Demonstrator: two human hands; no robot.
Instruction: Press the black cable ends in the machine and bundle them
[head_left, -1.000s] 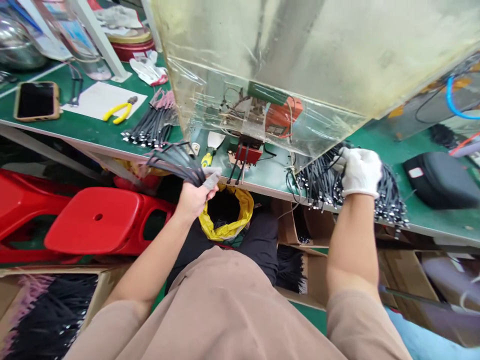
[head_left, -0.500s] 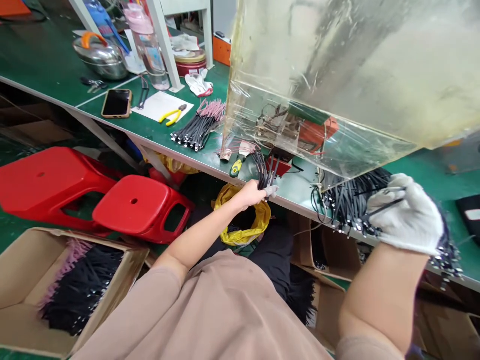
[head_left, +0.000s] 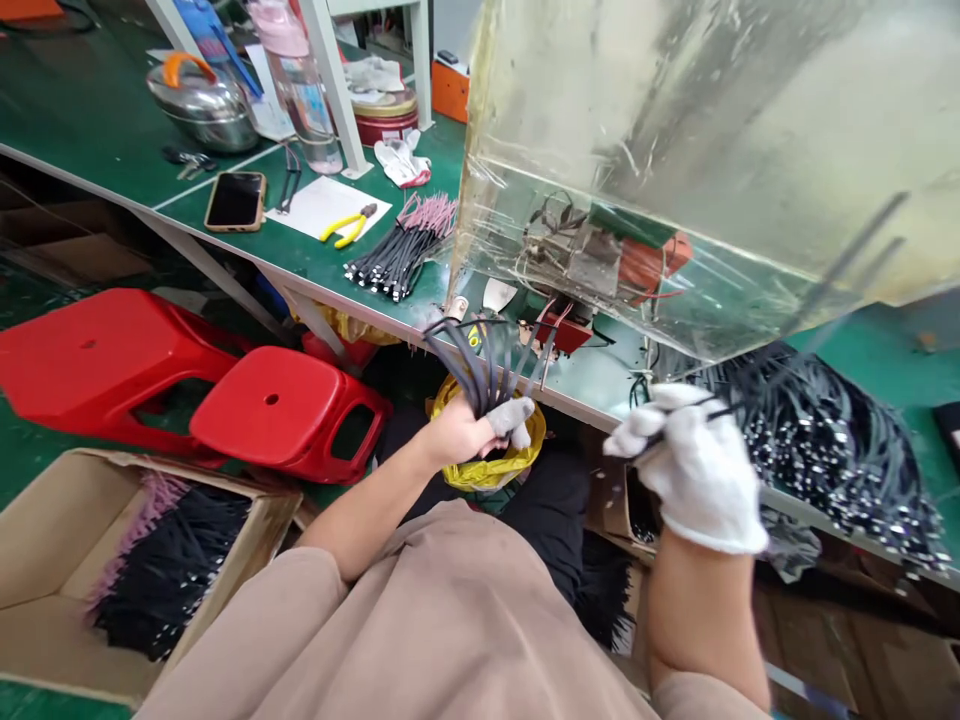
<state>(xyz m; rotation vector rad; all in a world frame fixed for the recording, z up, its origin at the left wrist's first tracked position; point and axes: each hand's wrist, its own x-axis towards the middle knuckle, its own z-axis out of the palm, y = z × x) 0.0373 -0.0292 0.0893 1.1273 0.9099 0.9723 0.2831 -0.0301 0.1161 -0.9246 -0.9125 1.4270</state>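
At the bench's front edge, a bundle of black cables is gripped in the left hand, its fingers closed, above the yellow bag. Since a moment ago, the gloved right hand has been drawn off the pile overhanging that edge; thin strands, blurred, seem pinched in its nearly closed fingers. They are thus apparently parted from the pile; the bundle has been shifted away from the red block.

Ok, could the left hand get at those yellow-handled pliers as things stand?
Probably not right away: the left hand looks full, gripping black cables. Otherwise the way seems free: the yellow-handled pliers lie uncovered, partly on white paper, on the bench.
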